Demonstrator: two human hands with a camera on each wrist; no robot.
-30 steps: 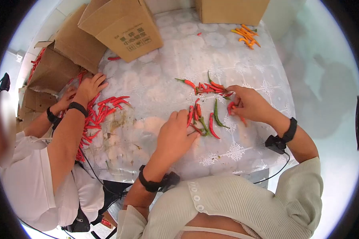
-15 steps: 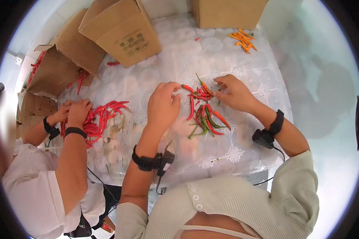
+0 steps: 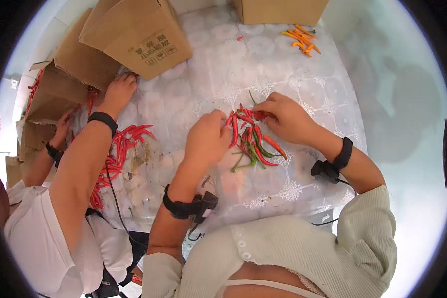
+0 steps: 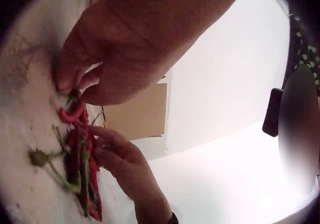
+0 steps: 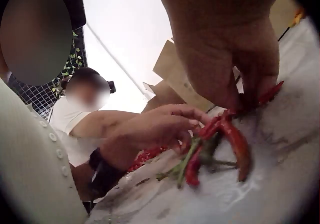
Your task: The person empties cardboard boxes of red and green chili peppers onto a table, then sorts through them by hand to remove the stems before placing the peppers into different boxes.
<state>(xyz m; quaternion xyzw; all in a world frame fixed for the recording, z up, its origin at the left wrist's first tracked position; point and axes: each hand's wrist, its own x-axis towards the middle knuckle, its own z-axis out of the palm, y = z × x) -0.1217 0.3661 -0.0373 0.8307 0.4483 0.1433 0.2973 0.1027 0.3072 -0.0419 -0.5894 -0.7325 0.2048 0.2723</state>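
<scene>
On the plastic-covered table, a small heap of red and green chili peppers (image 3: 253, 144) lies between my two hands. My left hand (image 3: 206, 139) is at the heap's left side. In the left wrist view, its thumb and fingertips pinch the stem end of a curved red chili pepper (image 4: 73, 113). From the right, my right hand (image 3: 288, 116) reaches over the far part of the heap. Its bent fingers grip red chili peppers (image 5: 270, 94), mostly hidden under the fingertips. A long orange-red chili pepper (image 3: 274, 146) and green ones lie nearer my body.
Yellow-orange chili peppers (image 3: 303, 39) lie in a group at the far right, near a cardboard box (image 3: 283, 11). Another box (image 3: 139, 42) stands at the back left. At the left, another person's hand (image 3: 119, 94) is beside a pile of red chili peppers (image 3: 119, 154).
My left hand moved from the heap's near side up to its left. My right hand shifted left and inward onto the far peppers. Loose peppers were drawn closer together.
</scene>
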